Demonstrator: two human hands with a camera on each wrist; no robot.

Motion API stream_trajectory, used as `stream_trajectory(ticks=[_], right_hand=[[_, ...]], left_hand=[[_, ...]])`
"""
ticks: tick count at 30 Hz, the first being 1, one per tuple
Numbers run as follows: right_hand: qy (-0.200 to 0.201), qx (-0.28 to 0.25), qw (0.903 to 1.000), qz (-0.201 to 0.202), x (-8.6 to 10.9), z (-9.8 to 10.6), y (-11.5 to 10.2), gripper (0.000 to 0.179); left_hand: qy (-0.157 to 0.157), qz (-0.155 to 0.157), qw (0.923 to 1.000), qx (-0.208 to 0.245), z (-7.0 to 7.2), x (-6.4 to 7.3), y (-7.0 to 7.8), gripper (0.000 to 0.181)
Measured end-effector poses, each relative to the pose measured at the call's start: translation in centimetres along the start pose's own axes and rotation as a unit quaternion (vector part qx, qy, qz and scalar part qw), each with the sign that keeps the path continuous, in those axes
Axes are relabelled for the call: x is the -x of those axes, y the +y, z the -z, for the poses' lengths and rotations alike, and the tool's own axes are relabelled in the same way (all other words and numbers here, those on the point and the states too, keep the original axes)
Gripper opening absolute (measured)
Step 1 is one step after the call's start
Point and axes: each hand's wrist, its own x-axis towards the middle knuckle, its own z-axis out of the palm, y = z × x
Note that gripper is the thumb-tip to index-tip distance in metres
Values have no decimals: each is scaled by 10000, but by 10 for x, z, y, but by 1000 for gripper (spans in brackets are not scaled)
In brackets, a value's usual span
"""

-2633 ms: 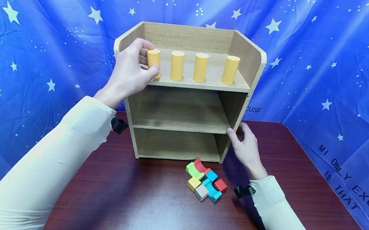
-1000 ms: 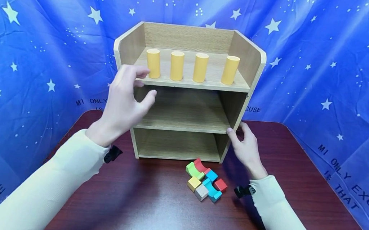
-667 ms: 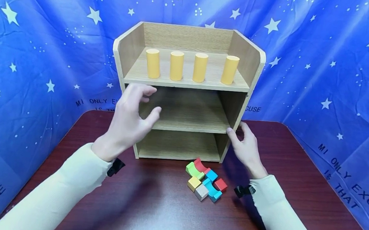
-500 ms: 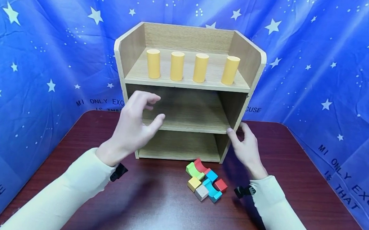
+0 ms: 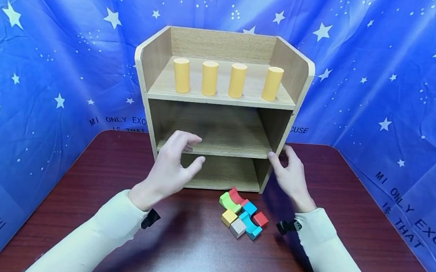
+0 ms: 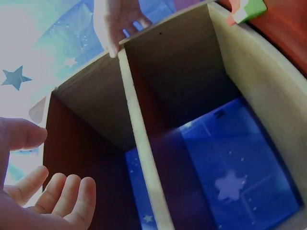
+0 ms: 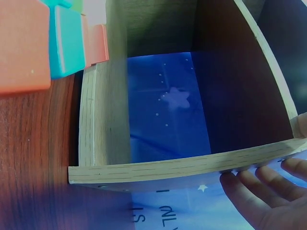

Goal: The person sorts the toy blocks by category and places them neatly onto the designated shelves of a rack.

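A wooden shelf unit [image 5: 225, 45] stands on the table with three levels. Several yellow cylinders [image 5: 182, 77] stand upright in a row along its top level. My left hand [image 5: 173, 171] is in front of the lower levels, thumb and fingers loosely bent apart, holding nothing; the left wrist view shows its empty fingers [image 6: 86, 201] too. My right hand [image 5: 293, 180] grips the unit's right side panel, thumb at the front edge by the middle board. In the right wrist view, its fingers [image 7: 247, 189] lie along the panel's outer face.
Small blocks lie in a cluster before the unit: a green arch block [image 5: 229, 202], red arch block [image 5: 238, 196], blue cube [image 5: 250, 207], yellow cube [image 5: 229, 217], grey cube [image 5: 238, 228], blue arch block [image 5: 251, 227] and red cube [image 5: 260, 218]. A blue starry curtain [image 5: 55, 55] surrounds the table [image 5: 125, 239].
My left hand has let go of the leftmost yellow cylinder, which stays on the top level, and has moved down and to the right. My right hand has stayed on the side panel.
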Motion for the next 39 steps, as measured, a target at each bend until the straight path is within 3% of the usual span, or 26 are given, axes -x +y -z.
stream_trajectory(ticks=[12,24,39], right_hand=[[1,13,10000,31,1,0,3,41],[-4,14,10000,31,0,0,3,42],[-26,-14,10000,-17,-1,0,2,42]], left_hand=[[-360,236,9987,290,-26,21,-1,35],[-886,292,9942,539,-40,31,-3,37],[-1780,446,9793,849,-60,48,-6,38]])
